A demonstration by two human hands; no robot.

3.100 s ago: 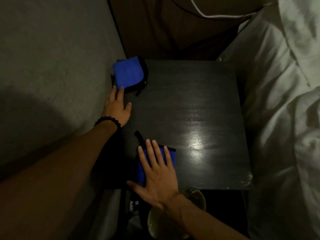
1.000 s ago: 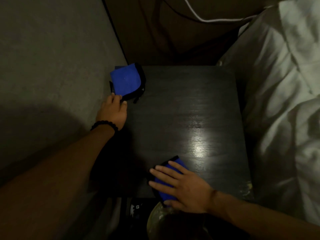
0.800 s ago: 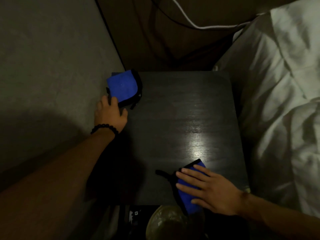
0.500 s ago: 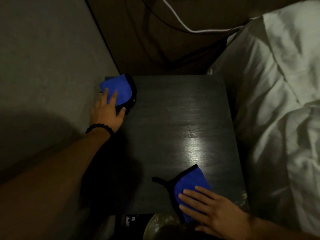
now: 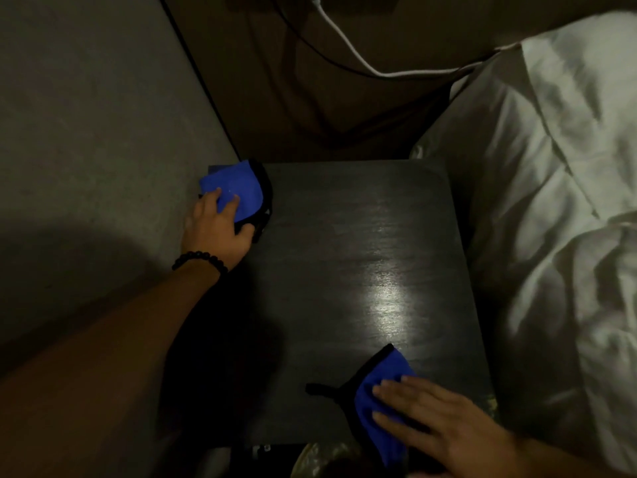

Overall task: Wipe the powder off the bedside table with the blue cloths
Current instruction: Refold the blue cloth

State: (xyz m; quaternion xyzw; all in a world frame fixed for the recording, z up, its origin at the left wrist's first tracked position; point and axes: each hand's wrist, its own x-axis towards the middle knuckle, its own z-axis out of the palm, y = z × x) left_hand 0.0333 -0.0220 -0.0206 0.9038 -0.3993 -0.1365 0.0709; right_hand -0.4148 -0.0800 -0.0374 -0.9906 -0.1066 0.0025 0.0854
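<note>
The dark wooden bedside table [image 5: 348,243] fills the middle of the view, with a bright glare patch near its front right. One blue cloth with black trim [image 5: 241,188] lies at the table's back left corner. My left hand [image 5: 217,232] rests flat on its near part, fingers straight. A second blue cloth [image 5: 382,391] lies at the front right edge, its black strap trailing left. My right hand [image 5: 437,426] presses flat on it, fingers spread. I cannot make out any powder on the dark top.
A grey wall [image 5: 96,132] runs close along the table's left side. White bedding [image 5: 558,201] borders the right side. A white cable [image 5: 348,46] and a dark one hang behind the table. A round pale object [image 5: 320,460] sits just below the front edge.
My left hand has slid farther onto the back left cloth. My right hand has pushed the other cloth from the front middle toward the front right corner.
</note>
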